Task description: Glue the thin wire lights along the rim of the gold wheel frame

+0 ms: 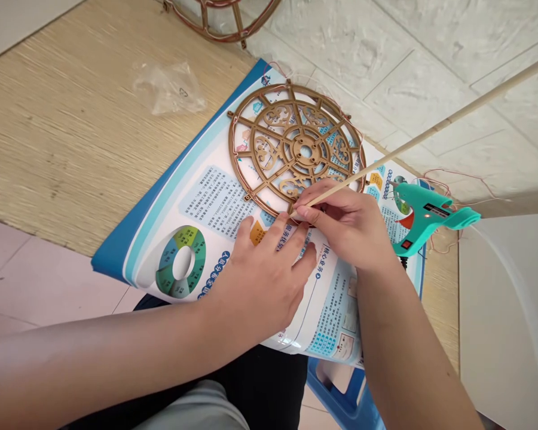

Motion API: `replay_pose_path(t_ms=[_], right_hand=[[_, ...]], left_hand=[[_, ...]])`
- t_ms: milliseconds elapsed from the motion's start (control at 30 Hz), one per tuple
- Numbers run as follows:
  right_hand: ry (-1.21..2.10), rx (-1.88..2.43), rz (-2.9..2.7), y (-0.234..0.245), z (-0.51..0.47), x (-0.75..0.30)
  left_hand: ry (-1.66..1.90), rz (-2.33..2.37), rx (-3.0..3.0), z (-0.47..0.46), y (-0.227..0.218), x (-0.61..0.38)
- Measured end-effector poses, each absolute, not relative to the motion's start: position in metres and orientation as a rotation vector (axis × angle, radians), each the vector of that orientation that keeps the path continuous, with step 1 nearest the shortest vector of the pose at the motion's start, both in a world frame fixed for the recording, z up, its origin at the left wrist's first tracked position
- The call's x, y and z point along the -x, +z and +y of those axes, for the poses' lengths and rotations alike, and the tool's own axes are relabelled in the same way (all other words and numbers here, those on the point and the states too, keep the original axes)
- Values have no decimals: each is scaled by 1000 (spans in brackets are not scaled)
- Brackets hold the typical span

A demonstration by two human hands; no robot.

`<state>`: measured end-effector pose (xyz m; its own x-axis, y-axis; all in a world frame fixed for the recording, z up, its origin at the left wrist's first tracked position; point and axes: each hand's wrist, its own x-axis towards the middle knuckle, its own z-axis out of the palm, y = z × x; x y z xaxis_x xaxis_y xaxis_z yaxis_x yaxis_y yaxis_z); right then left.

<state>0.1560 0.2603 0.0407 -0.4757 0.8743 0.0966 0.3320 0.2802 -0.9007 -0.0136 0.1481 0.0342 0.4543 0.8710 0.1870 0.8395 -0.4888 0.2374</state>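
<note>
A bronze-coloured round openwork frame (280,170), with spokes and scroll patterns, lies flat on a printed sheet (170,206). Thin reddish wire runs along its rim. My right hand (352,227) is closed around a long thin wooden stick (412,143), near its lower end. The stick slants up to the right, and its tip meets the near rim of the frame. My left hand (269,278) rests on the sheet with its fingers apart, index and middle fingertips beside that tip. Part of the frame's near edge is hidden behind my right hand.
A teal glue gun (419,215) with a small lit light stands at the right, loose thin wires (466,173) behind it. A clear plastic bag (173,89) lies on the wooden table (72,119). Another round frame (226,33) leans near the tiled wall (399,54).
</note>
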Motion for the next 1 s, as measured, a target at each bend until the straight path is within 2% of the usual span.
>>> replay_pose_path(t_ms=[433, 700, 1000], right_hand=[[1124, 997, -1972, 38, 259, -151], [1126, 995, -2004, 39, 259, -148], [984, 1074, -2093, 37, 250, -149]], left_hand=[[470, 1677, -2514, 148, 34, 4], [485, 1605, -2516, 149, 33, 8], [516, 1588, -2519, 150, 31, 15]])
